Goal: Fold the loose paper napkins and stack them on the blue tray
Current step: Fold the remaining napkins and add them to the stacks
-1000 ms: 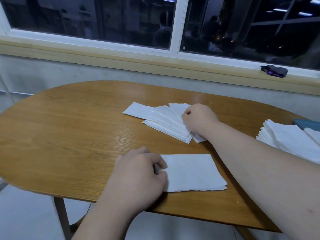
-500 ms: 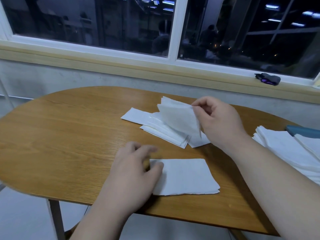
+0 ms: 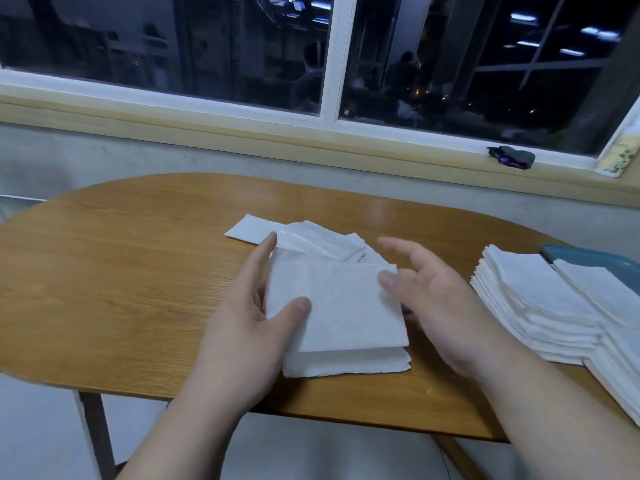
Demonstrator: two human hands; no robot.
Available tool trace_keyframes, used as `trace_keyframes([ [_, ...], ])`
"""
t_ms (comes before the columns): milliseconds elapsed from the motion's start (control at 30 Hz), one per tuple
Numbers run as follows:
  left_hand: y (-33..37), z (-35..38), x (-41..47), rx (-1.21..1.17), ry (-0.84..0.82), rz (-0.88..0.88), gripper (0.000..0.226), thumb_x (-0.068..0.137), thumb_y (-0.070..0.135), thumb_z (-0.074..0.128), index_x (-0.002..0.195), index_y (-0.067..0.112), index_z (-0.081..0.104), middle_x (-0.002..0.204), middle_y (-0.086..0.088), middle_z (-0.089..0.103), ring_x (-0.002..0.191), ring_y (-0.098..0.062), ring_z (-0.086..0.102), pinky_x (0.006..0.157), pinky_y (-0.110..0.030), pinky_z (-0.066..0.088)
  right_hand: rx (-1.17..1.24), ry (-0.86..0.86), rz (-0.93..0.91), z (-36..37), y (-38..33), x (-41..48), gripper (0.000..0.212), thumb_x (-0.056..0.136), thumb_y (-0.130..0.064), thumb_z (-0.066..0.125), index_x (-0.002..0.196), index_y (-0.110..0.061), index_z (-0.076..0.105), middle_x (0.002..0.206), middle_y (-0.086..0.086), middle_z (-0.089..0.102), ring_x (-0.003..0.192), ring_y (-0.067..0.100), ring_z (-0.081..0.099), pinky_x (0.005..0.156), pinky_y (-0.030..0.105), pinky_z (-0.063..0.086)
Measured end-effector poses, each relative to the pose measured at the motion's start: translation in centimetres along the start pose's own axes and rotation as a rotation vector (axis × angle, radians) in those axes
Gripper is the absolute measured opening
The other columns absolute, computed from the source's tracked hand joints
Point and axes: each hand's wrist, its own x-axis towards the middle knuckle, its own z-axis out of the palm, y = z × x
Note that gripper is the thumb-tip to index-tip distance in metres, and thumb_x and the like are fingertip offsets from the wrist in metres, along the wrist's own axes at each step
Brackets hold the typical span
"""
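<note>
Near the table's (image 3: 121, 271) front edge the light, limp napkin (image 3: 339, 306) should be taken by its side edges: left hand (image 3: 242, 317) pinches one, right hand (image 3: 440, 299), fingers spread, touches the other.

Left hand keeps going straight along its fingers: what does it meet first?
The left hand, pinching the top napkin, points up the table at the loose napkin pile; its fingertips seem to touch the pile's near edge, though depth is unclear.

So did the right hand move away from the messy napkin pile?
Yes. The right hand left the loose napkin pile and came toward the near edge of the table, where its thumb touches the lifted napkin.
</note>
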Motion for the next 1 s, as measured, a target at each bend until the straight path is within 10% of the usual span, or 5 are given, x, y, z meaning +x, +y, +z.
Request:
trace_keyframes([
  [167,-0.4,0.2,0.1,0.154,-0.056,-0.058,0.071,0.089,0.031,0.066,0.128,0.076,0.028,0.097,0.019,0.071,0.082,0.003,0.064,0.068,-0.010,0.044,-0.249,0.064,-0.088,0.7,1.4,-0.6,0.047,0.093,-0.009,0.066,0.119,-0.048,0.064,0.112,-0.019,0.072,0.104,0.002,0.067,0.095,0.028,0.052],
  [367,-1.4,-0.1,0.5,0.208,-0.091,-0.060,0.028,0.091,0.032,0.063,0.115,0.047,0.069,0.098,0.035,0.066,0.094,0.021,0.054,0.066,0.002,0.035,-0.450,0.072,-0.084,0.2,2.4,-0.5,0.023,0.096,-0.019,0.063,0.096,-0.037,0.077,0.082,-0.020,0.070,0.082,-0.006,0.060,0.069,0.005,0.038],
  [500,-2.0,-0.3,0.7,0.251,-0.074,-0.093,0.021,0.092,0.030,0.063,0.107,0.042,0.072,0.071,0.027,0.061,0.075,0.010,0.057,0.057,-0.004,0.035,-0.458,0.078,-0.057,-0.2,3.5,-0.3,0.022,0.096,-0.020,0.062,0.096,-0.036,0.077,0.093,-0.036,0.067,0.092,-0.016,0.057,0.072,0.000,0.035],
  [1000,-1.9,0.6,0.6,0.687,-0.043,-0.035,0.017,0.089,0.041,0.057,0.096,0.040,0.072,0.094,0.021,0.066,0.095,-0.006,0.059,0.086,-0.029,0.046,-0.760,0.073,-0.083,-0.1,5.1,0.0,0.024,0.093,-0.024,0.062,0.110,-0.040,0.070,0.109,-0.027,0.047,0.115,-0.009,0.037,0.093,0.008,0.029],
])
